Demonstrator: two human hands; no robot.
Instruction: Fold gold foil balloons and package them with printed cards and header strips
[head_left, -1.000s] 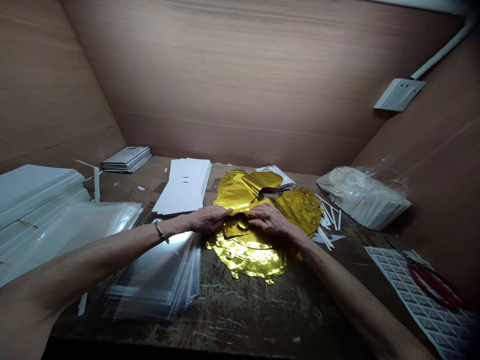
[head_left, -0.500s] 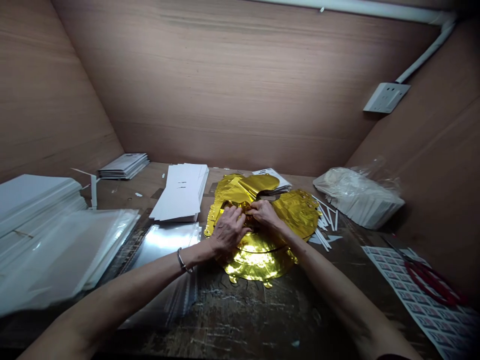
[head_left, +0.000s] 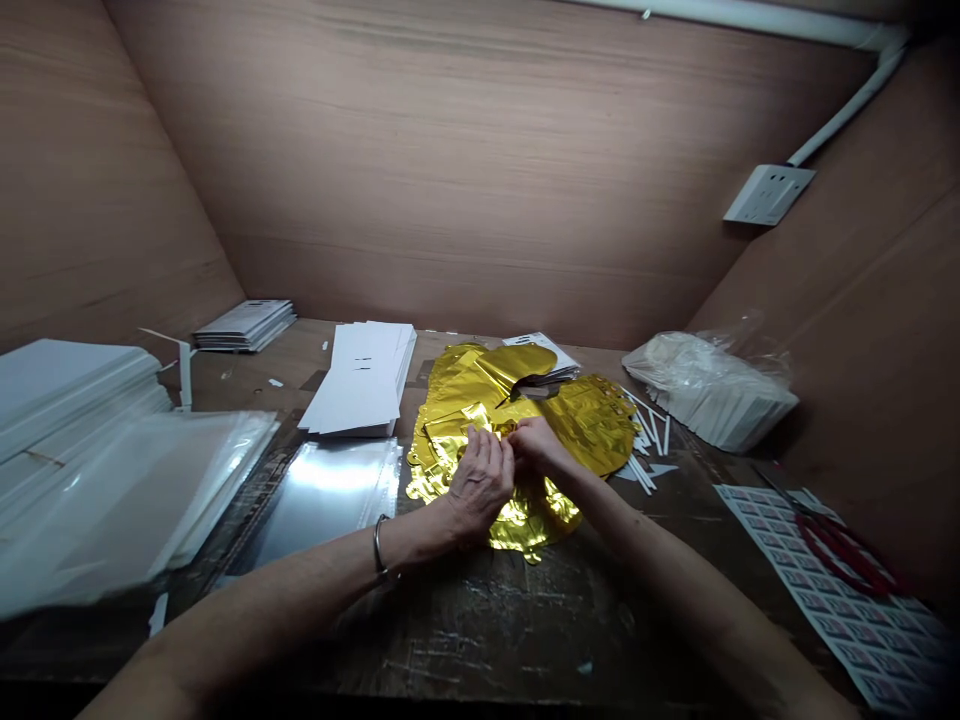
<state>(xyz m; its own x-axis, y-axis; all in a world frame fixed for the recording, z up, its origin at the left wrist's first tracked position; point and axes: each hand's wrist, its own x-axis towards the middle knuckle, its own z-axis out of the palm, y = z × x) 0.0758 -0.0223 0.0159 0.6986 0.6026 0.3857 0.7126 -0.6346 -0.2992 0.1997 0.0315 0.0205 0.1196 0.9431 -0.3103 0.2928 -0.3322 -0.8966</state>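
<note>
A heap of crumpled gold foil balloons lies on the wooden workbench, with scalloped edges showing at the near side. My left hand and my right hand meet at its middle, and the fingers of both pinch a folded piece of the foil. The left wrist wears a metal bangle. My hands hide the foil directly beneath them.
Transparent plastic sleeves lie left of the foil, with white card stacks behind. White sticks are scattered on the right, beside a plastic bag of white items. Red-handled scissors rest on a printed sheet. Wooden walls surround the bench.
My hands have drawn closer together and toward me, folding the foil into a tighter, smaller bundle. The lower gold foil is now crumpled and less of it shows.
</note>
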